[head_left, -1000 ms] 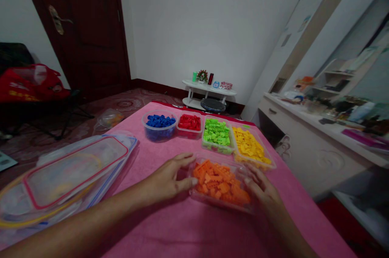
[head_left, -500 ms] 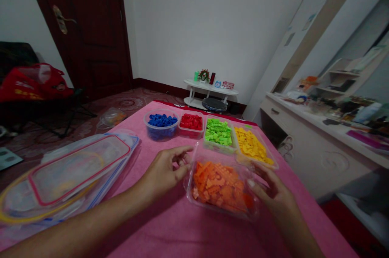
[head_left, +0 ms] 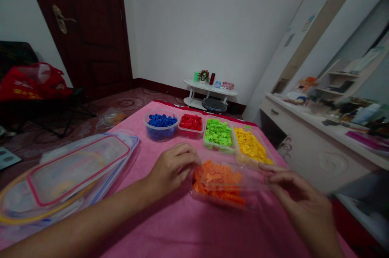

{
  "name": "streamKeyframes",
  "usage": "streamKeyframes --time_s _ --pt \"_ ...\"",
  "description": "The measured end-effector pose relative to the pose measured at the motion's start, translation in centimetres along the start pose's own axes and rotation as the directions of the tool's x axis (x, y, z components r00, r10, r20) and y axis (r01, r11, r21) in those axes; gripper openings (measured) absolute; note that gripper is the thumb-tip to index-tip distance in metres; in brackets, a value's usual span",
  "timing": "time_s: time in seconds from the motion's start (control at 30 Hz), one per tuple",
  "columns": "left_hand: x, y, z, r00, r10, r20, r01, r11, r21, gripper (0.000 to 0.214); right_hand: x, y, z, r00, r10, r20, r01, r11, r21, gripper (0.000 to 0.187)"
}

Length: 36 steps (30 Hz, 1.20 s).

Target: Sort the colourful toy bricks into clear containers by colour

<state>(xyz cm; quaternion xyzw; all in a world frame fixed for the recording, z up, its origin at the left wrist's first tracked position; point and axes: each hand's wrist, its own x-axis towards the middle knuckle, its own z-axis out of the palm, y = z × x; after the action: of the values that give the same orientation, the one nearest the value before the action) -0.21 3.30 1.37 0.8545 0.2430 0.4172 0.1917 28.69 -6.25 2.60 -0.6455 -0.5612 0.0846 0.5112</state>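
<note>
A clear plastic tub of orange bricks (head_left: 220, 183) is held just above the pink tablecloth (head_left: 182, 225), near me. My left hand (head_left: 174, 169) grips its left rim with curled fingers. My right hand (head_left: 300, 201) holds the tub's right rim, fingers pinched along the edge. Behind it stand a round tub of blue pieces (head_left: 161, 125), a tub of red bricks (head_left: 191, 124), a tub of green bricks (head_left: 218, 134) and a tub of yellow bricks (head_left: 251, 146).
A stack of clear lids (head_left: 67, 173) with coloured rims lies on the table's left. A white dresser (head_left: 316, 140) stands close on the right. A small white shelf (head_left: 209, 92) and a dark door (head_left: 88, 27) are beyond.
The orange tub was tipped up towards me half a second ago and now sits lower and flatter. My right hand has shifted out to the tub's right edge.
</note>
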Motion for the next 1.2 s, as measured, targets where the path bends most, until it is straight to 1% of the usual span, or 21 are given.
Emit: streamKeyframes --time_s 0.07,0.13,0.2,0.27,0.33,0.4,0.43,0.47,0.53,0.57,0.6,0.63,0.7,0.73,0.8,0.9,0.97,1.03,1.1,1.17,1.2 --pt "-1.0 -0.9 0.5 0.995 0.002 0.101 -0.008 0.998 0.064 0.031 -0.5 1.7 0.2 0.995 -0.030 0.097 0.035 0.998 -0.049 0.013" --pt "-1.8 -1.5 0.7 0.987 -0.019 0.160 0.003 0.995 0.101 0.037 -1.0 3.0 0.3 0.975 -0.060 0.215 0.080 0.993 -0.085 0.016" --pt "-2.2 -1.5 0.7 0.985 -0.047 0.164 0.033 0.996 0.087 0.042 -1.4 3.6 0.1 0.945 -0.078 0.318 0.111 0.990 -0.088 0.017" --pt "-2.0 -1.0 0.5 0.986 -0.097 0.136 0.092 0.995 0.043 0.041 -1.5 3.5 -0.2 0.923 -0.083 0.376 0.118 0.990 -0.071 0.020" --pt "-1.5 -0.3 0.4 0.976 -0.188 0.106 0.190 0.982 -0.007 0.034 -1.4 3.2 -0.2 0.925 -0.081 0.372 0.109 0.993 -0.055 0.021" --pt "-1.1 0.1 0.5 0.950 -0.302 0.084 0.307 0.951 -0.047 0.025 -1.0 2.8 0.2 0.952 -0.067 0.299 0.084 0.995 -0.045 0.022" --pt "-1.1 0.1 0.6 0.932 -0.356 0.066 0.360 0.931 -0.060 0.025 -0.7 2.6 0.5 0.966 -0.043 0.256 0.056 0.998 -0.043 0.024" --pt "-1.1 0.0 0.8 0.914 -0.403 0.042 0.405 0.911 -0.075 0.031 -0.5 2.6 1.0 0.975 -0.003 0.223 0.013 0.999 -0.040 0.028" --pt "-1.3 -0.7 1.3 0.876 -0.482 0.018 0.479 0.866 -0.140 0.042 -0.1 2.6 1.9 0.970 0.117 0.211 -0.114 0.993 -0.029 0.039" --pt "-1.5 -1.1 1.5 0.853 -0.519 0.046 0.517 0.832 -0.201 0.040 0.0 2.6 2.4 0.955 0.184 0.235 -0.185 0.983 -0.016 0.045" --pt "-1.6 -1.5 1.7 0.822 -0.558 0.113 0.565 0.777 -0.278 0.036 0.1 2.8 2.8 0.933 0.242 0.265 -0.252 0.968 0.003 0.050" --pt "-1.7 -1.9 1.9 0.783 -0.586 0.208 0.619 0.700 -0.356 0.034 0.2 2.9 3.1 0.914 0.285 0.288 -0.307 0.951 0.033 0.053" --pt "-1.7 -2.3 2.2 0.687 -0.614 0.389 0.722 0.512 -0.465 0.039 0.2 3.4 3.5 0.883 0.337 0.325 -0.389 0.915 0.108 0.059" --pt "-1.6 -2.3 2.4 0.641 -0.623 0.448 0.758 0.425 -0.494 0.042 0.3 3.7 3.5 0.871 0.355 0.341 -0.423 0.894 0.150 0.061" --pt "-1.3 -2.3 2.7 0.581 -0.642 0.500 0.789 0.296 -0.538 0.045 0.4 4.4 3.4 0.840 0.390 0.377 -0.489 0.845 0.217 0.064" --pt "-0.5 -1.7 3.5 0.530 -0.630 0.567 0.811 0.183 -0.556 0.044 0.3 5.3 2.4 0.794 0.441 0.417 -0.568 0.784 0.252 0.066" --pt "0.2 -1.0 4.3 0.511 -0.610 0.606 0.829 0.161 -0.536 0.042 0.1 5.6 1.3 0.798 0.464 0.386 -0.576 0.776 0.257 0.063" --pt "1.1 0.1 5.4 0.514 -0.597 0.616 0.830 0.165 -0.533 0.037 -0.1 5.8 -0.2 0.817 0.479 0.321 -0.562 0.787 0.255 0.059" --pt "2.2 1.3 6.9 0.535 -0.576 0.618 0.813 0.153 -0.562 0.031 -0.2 6.0 -2.1 0.817 0.518 0.252 -0.572 0.784 0.240 0.057" --pt "3.2 2.5 9.0 0.550 -0.552 0.627 0.794 0.112 -0.598 0.025 -0.3 6.4 -4.2 0.784 0.576 0.233 -0.621 0.741 0.257 0.057" --pt "3.7 3.1 10.1 0.547 -0.540 0.640 0.791 0.082 -0.607 0.023 -0.2 6.8 -5.4 0.762 0.605 0.231 -0.648 0.710 0.277 0.056"
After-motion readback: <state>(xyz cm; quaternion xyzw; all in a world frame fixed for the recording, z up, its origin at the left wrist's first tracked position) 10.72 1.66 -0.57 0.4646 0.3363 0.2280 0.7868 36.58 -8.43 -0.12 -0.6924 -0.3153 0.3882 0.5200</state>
